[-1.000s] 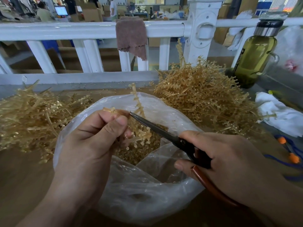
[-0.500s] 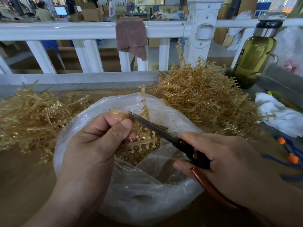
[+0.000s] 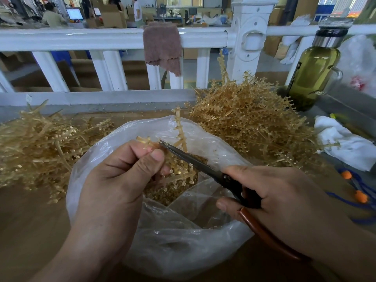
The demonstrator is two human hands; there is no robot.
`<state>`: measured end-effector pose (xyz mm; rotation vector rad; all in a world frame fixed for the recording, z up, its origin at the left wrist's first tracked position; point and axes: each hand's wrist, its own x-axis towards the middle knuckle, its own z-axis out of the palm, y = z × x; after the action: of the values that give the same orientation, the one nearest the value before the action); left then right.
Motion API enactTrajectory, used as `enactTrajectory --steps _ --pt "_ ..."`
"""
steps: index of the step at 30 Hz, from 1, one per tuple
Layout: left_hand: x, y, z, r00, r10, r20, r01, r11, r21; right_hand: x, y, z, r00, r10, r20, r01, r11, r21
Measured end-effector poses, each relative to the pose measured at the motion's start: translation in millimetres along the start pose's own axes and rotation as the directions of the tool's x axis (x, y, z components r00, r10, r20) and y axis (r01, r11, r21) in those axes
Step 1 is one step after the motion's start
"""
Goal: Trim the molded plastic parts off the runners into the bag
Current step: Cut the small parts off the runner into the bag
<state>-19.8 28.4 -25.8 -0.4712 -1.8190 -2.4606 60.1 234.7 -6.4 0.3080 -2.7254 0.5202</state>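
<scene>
The left hand was curled around a runner, pinching it between thumb and fingers over the open mouth of the bag. 1 branch of the runner rose upright past the far rim of the bag; other branches, with small parts on their tips, hung below the thumb inside the bag.

The right hand gripped the scissors, fingers wrapped around the reddish-brown handles. The dark blades pointed far and left, and their tip lay against the runner just beside the left thumb. Whether the blades were parted could not be told.

The clear bag stood on the brown tabletop between the 2 hands. A layer of cut parts lay at its bottom.

1 pile of golden runners lay to the far right of the bag, touching its rim. A 2nd, flatter pile lay to the left.

A white rail ran along the far edge, with a brown cloth draped over it. An olive-green bottle stood upright at the far right. A white rag lay near it, and a blue cord with orange beads lay at the right edge.
</scene>
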Motion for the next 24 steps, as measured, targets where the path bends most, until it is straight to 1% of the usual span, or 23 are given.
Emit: enactTrajectory --steps 2,13,18,21,24 --pt "-0.1 -0.6 -0.6 1.0 0.003 0.002 -0.003 1.0 0.004 0.2 0.6 0.1 1.0 0.002 -0.005 -0.002 1.0 -0.005" --pt "0.2 -4.2 -2.7 1.0 0.025 0.006 -0.025 1.0 0.012 0.9 -0.4 -3.1 0.997 0.026 0.069 -0.024 0.999 -0.032" --pt "0.2 -5.8 -3.4 1.0 0.008 -0.003 -0.008 1.0 0.008 1.8 1.0 -3.7 0.993 0.006 0.119 -0.004 1.0 -0.013" --pt "-0.1 -6.6 -3.5 1.0 -0.004 -0.007 0.004 1.0 -0.029 2.2 1.2 -3.4 0.991 -0.009 0.133 0.01 1.0 -0.003" --pt "0.8 -8.2 -4.0 1.0 -0.002 -0.003 0.002 1.0 -0.021 2.8 1.7 -3.4 0.991 -0.025 0.129 0.023 1.0 0.016"
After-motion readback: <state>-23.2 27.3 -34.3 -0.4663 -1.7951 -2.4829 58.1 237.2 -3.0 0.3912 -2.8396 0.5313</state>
